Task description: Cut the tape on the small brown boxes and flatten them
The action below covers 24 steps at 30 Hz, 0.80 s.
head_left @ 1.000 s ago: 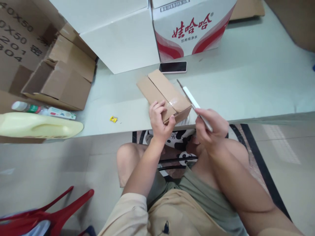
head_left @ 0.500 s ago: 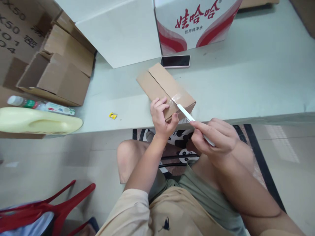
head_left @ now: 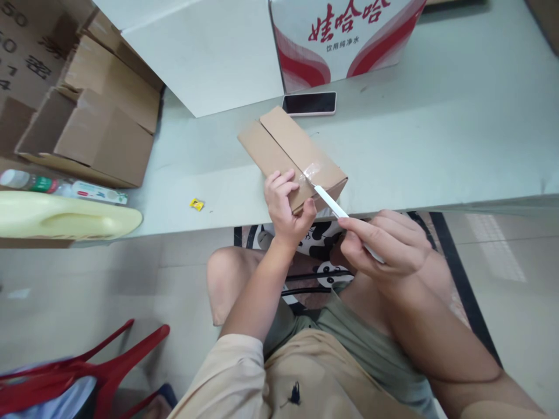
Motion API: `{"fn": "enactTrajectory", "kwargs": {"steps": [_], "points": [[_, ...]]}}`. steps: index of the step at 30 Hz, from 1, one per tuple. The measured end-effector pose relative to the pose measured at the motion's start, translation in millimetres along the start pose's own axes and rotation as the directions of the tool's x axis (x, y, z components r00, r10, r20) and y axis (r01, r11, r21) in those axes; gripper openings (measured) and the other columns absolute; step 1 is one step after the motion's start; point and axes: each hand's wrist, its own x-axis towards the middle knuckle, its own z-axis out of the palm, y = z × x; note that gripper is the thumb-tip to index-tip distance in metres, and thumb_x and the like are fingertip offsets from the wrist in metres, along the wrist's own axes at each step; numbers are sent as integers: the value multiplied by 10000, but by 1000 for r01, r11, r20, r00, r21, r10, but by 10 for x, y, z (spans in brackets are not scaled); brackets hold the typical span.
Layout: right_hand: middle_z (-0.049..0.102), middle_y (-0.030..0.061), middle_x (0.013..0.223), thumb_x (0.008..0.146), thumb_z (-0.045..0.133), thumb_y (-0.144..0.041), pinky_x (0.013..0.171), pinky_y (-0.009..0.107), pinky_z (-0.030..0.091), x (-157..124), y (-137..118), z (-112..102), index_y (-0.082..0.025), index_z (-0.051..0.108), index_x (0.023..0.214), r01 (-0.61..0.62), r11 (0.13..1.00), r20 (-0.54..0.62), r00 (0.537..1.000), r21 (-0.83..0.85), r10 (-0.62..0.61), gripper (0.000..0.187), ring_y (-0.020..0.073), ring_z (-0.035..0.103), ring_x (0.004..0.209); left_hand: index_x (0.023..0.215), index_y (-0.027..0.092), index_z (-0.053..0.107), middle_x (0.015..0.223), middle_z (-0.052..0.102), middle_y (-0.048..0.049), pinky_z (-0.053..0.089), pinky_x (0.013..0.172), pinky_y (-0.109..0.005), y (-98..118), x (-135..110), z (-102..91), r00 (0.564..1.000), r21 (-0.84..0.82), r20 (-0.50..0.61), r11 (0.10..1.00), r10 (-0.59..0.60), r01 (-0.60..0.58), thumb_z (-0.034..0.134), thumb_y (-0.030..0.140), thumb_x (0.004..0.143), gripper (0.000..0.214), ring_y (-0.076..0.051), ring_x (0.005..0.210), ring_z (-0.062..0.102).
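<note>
A small brown cardboard box point(head_left: 301, 145) lies at a slant near the table's front edge, with clear tape point(head_left: 311, 171) across the near end of its top seam. My left hand point(head_left: 286, 201) grips the box's near left corner, fingers on top and thumb at the near end. In my right hand point(head_left: 384, 244) is a slim white utility knife point(head_left: 331, 201). Its tip meets the box at the near end of the seam, beside the tape. Whether a blade is out is too small to tell.
Behind the box, a phone point(head_left: 309, 103) lies before a white and red carton point(head_left: 345, 46). Leftward are a yellow wrapped sweet point(head_left: 197, 204), a pale yellow bottle point(head_left: 70, 215), a clear plastic bottle point(head_left: 39, 181) and open cardboard boxes point(head_left: 105, 134). A red chair point(head_left: 109, 366) stands lower left.
The view has shifted slightly, so the table items sit a little further left and higher. Both hands, the knife and the box keep nearly the same positions relative to each other.
</note>
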Motion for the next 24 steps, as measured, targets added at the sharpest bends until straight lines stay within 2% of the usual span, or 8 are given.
{"fn": "enactTrajectory", "kwargs": {"steps": [7, 14, 20, 24], "points": [[486, -59, 502, 791, 609, -49, 488, 263, 360, 4, -16, 60, -216, 736, 939, -81, 996, 26, 996, -27, 82, 257, 98, 395, 485, 1063, 220, 501, 1111, 665, -88, 466, 1083, -502, 28, 36, 10, 998, -29, -52, 999, 19, -20, 498, 478, 970, 274, -222, 1106, 640], [516, -46, 506, 823, 607, -64, 498, 266, 379, 23, -83, 147, -198, 749, 919, -119, 992, 34, 992, -44, 121, 218, 100, 425, 493, 1045, 221, 504, 1083, 658, -76, 459, 1079, -506, 30, 36, 30, 998, -40, -61, 999, 6, -9, 497, 472, 972, 262, -222, 1091, 638], [565, -46, 518, 779, 592, -73, 490, 262, 403, 35, -73, 56, -240, 755, 891, -88, 995, 23, 996, -40, 89, 259, 92, 459, 465, 1056, 229, 497, 1107, 649, -75, 446, 1082, -515, 21, 26, 35, 999, -14, -43, 1000, 12, -13, 480, 481, 973, 266, -236, 1111, 631], [570, -43, 524, 784, 576, -79, 486, 261, 406, 26, -66, 17, -237, 750, 908, -142, 990, 17, 990, 17, 141, 265, 91, 471, 453, 1051, 231, 506, 1102, 649, -68, 440, 1087, -507, 19, 26, 28, 999, -40, -44, 999, 2, -4, 503, 462, 968, 246, -234, 1124, 623]]}}
